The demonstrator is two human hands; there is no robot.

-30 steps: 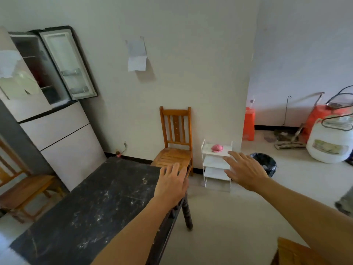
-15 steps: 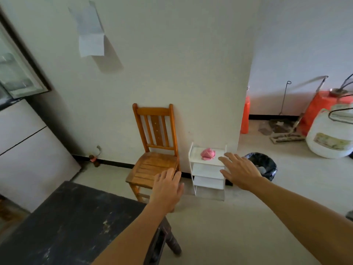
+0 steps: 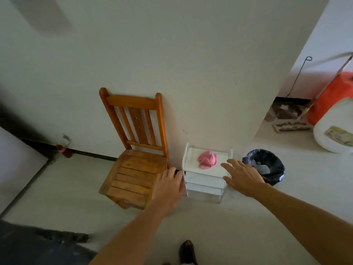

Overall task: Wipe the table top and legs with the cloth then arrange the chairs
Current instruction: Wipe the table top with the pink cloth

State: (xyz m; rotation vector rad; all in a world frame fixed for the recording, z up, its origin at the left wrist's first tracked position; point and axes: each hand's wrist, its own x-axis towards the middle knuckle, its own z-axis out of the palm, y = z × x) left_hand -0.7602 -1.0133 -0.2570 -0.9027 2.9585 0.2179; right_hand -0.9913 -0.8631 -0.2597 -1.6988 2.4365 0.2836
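Cloth: the pink cloth [image 3: 207, 159] is lying crumpled on the top tier of the small white shelf [image 3: 206, 181], which is standing against the wall between the wooden chair [image 3: 136, 150] and the black bin [image 3: 264, 166]
Right hand: the right hand [image 3: 242, 175] is reaching with fingers spread and empty, fingertips just beside the cloth, which is lying ahead and slightly left of it
Left hand: the left hand [image 3: 169, 185] is hovering open and empty by the shelf's left edge, probably farther from the cloth
Bench: a dark corner of the bench [image 3: 40, 243] is showing at lower left, well apart from the cloth
Judgement: the right hand is looking better placed to pick it up
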